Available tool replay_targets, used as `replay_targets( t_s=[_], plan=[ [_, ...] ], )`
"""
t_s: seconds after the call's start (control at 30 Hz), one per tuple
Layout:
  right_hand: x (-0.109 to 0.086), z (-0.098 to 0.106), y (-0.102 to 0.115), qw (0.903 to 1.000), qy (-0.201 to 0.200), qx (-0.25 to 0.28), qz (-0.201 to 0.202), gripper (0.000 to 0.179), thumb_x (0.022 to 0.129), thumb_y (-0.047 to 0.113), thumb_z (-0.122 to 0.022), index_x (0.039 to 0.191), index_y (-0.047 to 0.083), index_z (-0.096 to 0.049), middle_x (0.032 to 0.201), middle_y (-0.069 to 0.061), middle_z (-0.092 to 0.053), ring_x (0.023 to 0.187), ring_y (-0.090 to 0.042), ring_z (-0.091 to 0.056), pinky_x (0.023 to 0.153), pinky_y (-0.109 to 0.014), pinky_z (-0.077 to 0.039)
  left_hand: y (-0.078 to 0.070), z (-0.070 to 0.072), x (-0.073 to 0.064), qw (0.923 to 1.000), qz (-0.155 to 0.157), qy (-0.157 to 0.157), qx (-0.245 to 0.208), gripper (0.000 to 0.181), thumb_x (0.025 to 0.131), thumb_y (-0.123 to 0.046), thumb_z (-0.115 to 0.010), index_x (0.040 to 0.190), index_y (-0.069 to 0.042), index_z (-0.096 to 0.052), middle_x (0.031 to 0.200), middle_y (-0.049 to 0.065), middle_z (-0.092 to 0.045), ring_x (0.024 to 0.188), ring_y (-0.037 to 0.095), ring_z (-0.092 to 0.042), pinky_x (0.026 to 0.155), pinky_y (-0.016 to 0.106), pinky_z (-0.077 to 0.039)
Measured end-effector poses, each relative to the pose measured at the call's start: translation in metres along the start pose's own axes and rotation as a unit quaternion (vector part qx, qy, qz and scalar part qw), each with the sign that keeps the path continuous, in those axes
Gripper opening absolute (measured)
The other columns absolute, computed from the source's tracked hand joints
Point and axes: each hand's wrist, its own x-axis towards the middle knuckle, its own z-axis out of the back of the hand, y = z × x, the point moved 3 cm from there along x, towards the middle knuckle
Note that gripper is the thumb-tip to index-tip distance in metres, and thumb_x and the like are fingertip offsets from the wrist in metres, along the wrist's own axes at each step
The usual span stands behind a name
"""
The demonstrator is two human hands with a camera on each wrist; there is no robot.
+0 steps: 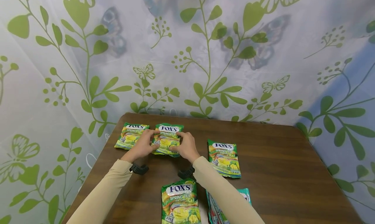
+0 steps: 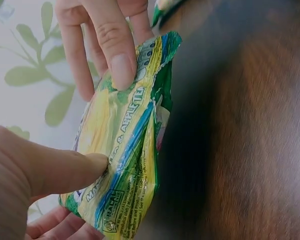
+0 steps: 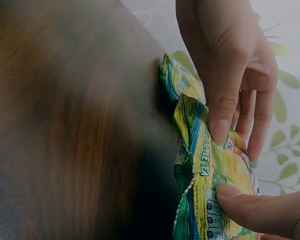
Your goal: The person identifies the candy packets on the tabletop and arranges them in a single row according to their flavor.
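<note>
Both hands grip one green and yellow candy bag marked FOX'S Spring Tea near the table's far edge. My left hand holds its left side, and my right hand has the right side. Seen from the left wrist, the left thumb presses on the front of the bag with fingers behind it. From the right wrist, the right thumb lies likewise on the printed front. A matching bag lies just left of the held one.
Another Spring Tea bag lies right of the hands, and one more lies near the front. Partly under the right sleeve is a teal bag. The brown table meets a leaf-patterned curtain behind.
</note>
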Motion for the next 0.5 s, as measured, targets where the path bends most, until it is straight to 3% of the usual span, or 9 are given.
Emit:
replay_targets(
  t_s=[0.2, 0.33, 0.5],
  plan=[
    [0.013, -0.013, 0.0, 1.0, 0.001, 0.002, -0.005, 0.074, 0.088, 0.017, -0.097, 0.15, -0.002, -0.063, 0.138, -0.023, -0.058, 0.129, -0.041, -0.055, 0.106, -0.054, -0.053, 0.012, 0.002, 0.003, 0.9995, 0.012, -0.009, 0.027, 0.056, 0.105, -0.002, -0.073, 0.155, 0.009, -0.051, 0.123, 0.024, -0.048, 0.094, 0.031, -0.044, 0.078, 0.045, -0.042],
    [0.018, -0.02, 0.0, 0.9999, 0.0, 0.006, -0.01, 0.074, 0.088, 0.016, -0.096, 0.151, -0.004, -0.062, 0.139, -0.024, -0.057, 0.13, -0.042, -0.054, 0.108, -0.054, -0.052, 0.016, 0.002, 0.005, 0.9988, 0.023, -0.02, 0.037, 0.055, 0.105, 0.0, -0.07, 0.155, 0.009, -0.051, 0.13, 0.029, -0.049, 0.097, 0.033, -0.049, 0.078, 0.047, -0.044],
    [0.022, -0.027, 0.001, 0.9999, -0.008, 0.007, -0.009, 0.075, 0.087, 0.013, -0.097, 0.152, -0.003, -0.061, 0.139, -0.024, -0.058, 0.13, -0.042, -0.055, 0.108, -0.054, -0.052, 0.019, 0.001, 0.007, 0.9977, 0.042, -0.033, 0.043, 0.054, 0.106, 0.002, -0.068, 0.156, 0.008, -0.05, 0.141, 0.033, -0.046, 0.111, 0.042, -0.056, 0.087, 0.056, -0.049]
  ],
)
